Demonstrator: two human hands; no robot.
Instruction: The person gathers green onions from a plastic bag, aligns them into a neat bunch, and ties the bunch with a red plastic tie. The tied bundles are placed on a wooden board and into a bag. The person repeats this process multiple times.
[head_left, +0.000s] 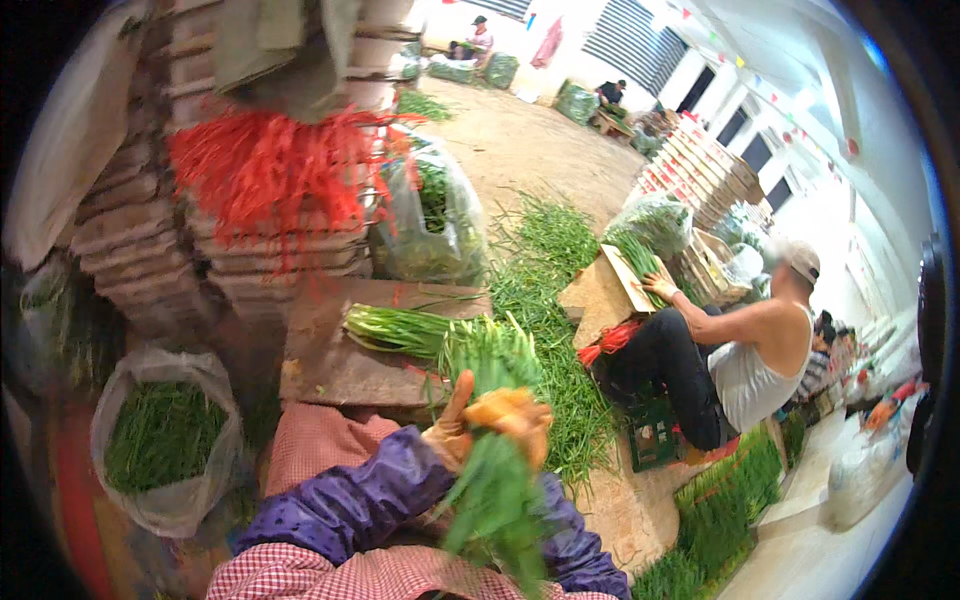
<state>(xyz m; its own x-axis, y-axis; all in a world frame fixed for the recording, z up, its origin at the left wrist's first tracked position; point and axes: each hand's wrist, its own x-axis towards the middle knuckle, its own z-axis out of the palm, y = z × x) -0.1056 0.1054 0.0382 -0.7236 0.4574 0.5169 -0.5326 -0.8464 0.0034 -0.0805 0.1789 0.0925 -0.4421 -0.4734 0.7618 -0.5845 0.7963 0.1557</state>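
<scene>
A bunch of long green stalks (491, 356), which look like garlic chives, is held in front of my lap, its blurred leaf ends hanging towards me. My right hand (519, 420), in an orange glove, is closed around its middle. Against the bunch's left side rests my left hand (450, 435), thumb raised; its fingers are hidden behind the greens. Beyond them, another bunch (394, 328) lies on a worn wooden board (319, 367), pale stem ends to the left. Part of a thin red tie (416, 369) shows beside it.
Red ties (277, 169) hang before stacked crates (135, 247). An open bag of greens (165, 435) stands at left, a clear plastic bag (457, 247) behind the board. Loose trimmings (555, 247) cover the floor. At right a seated co-worker (757, 360) handles greens on another board (626, 277).
</scene>
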